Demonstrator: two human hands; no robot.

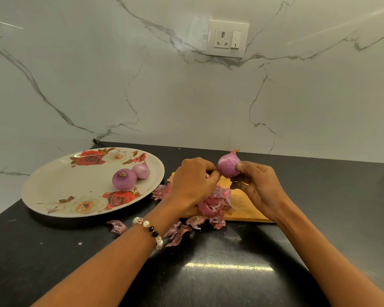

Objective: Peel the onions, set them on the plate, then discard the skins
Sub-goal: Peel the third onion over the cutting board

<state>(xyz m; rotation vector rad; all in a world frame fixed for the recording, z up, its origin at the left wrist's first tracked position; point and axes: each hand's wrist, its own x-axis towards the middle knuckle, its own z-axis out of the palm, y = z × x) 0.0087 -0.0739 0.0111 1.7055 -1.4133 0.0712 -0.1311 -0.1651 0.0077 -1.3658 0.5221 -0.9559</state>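
Hands [226,182] pinch onion [228,163] between them.

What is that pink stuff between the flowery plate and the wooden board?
Onion skins, seen in the head view. Torn papery pieces lie on the dark counter between the plate and the board.

**Lighting and picture quality**

Light: even, soft, moderately bright indoor light. Glare: a bright streak on the black countertop [228,265] near the bottom; faint sheen on the marble wall [164,89]. Shadows: soft, under the plate [44,189]. Focus: sharp centre, slightly soft foreground forearms. Distortion: wide-angle bowing toward the edges.
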